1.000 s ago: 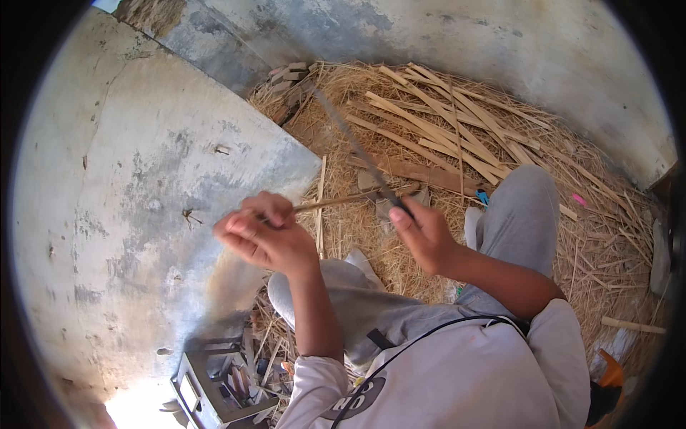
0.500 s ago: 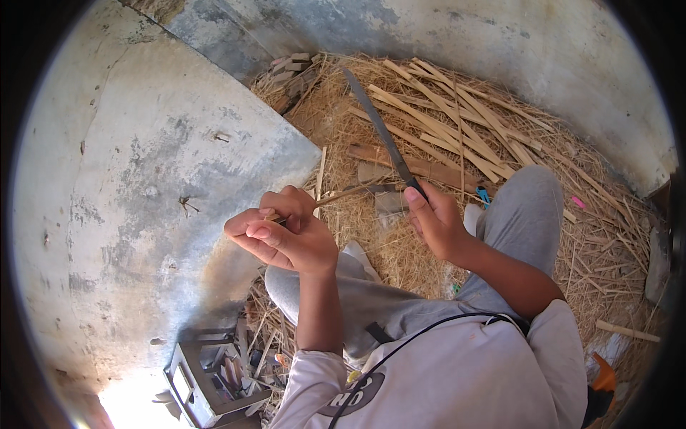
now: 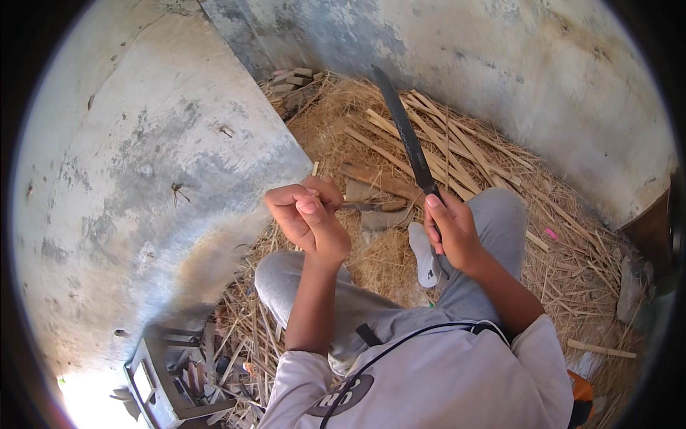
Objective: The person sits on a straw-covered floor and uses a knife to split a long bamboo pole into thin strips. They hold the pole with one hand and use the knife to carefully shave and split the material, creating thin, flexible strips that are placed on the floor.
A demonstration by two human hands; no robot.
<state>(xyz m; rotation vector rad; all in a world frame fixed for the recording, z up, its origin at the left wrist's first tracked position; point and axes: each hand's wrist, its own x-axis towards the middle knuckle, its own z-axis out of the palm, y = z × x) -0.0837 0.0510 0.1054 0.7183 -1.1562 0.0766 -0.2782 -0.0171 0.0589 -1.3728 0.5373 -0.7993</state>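
Observation:
My right hand [image 3: 456, 227] is wrapped round the handle of a machete [image 3: 409, 136]. Its long dark blade points up and away, leaning left. To the left, my left hand [image 3: 309, 218] is closed in a pinch, raised above my knee and apart from the blade. Little shows of the thin wooden strip [image 3: 347, 199] in it; most is hidden by the fingers. Beyond and between the hands, a short dark-bladed tool with a wooden handle [image 3: 394, 205] lies over a block [image 3: 379, 220] on the straw.
Long split wooden strips [image 3: 457, 146] lie on straw and shavings by the far wall [image 3: 500, 64]. A brown board [image 3: 382, 179] lies nearer. The pale wall [image 3: 164, 164] stands close at left. A grey open-framed box [image 3: 153, 379] holding scraps is at lower left.
My left hand has turned and moved right, so the strip shows far less. The machete has swung more upright and shifted right with my right hand. The view has shifted too.

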